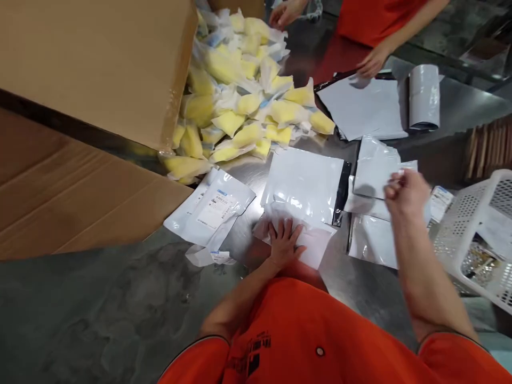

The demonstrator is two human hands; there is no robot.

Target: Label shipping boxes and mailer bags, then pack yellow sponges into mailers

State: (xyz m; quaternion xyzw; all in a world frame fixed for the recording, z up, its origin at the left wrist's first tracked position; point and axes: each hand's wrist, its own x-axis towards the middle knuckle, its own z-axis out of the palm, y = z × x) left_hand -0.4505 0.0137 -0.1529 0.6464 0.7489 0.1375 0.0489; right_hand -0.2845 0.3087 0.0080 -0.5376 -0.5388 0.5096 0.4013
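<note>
White plastic mailer bag (316,246) lies flat on a stainless steel worktop (244,213), held down by a person's left-hand grip (285,242), open wide with fingers spread. The right-hand grip (406,194) hangs curled and narrow above a pile of white mailers (372,240); whether it pinches anything cannot be told. Just beyond the bag lies a white mailer with a black strip (302,184). To the far left, a tipped brown cardboard box (96,69) sits against a heap of yellow pads in clear sleeves (240,101). A co-worker's hand (374,61) rests near a grey mailer roll (424,96). On the crowded steel, sleeves sliding off the heap could mix with the mailers, while a careless sweep of the right arm could knock bags into the white perforated plastic basket (480,240).
</note>
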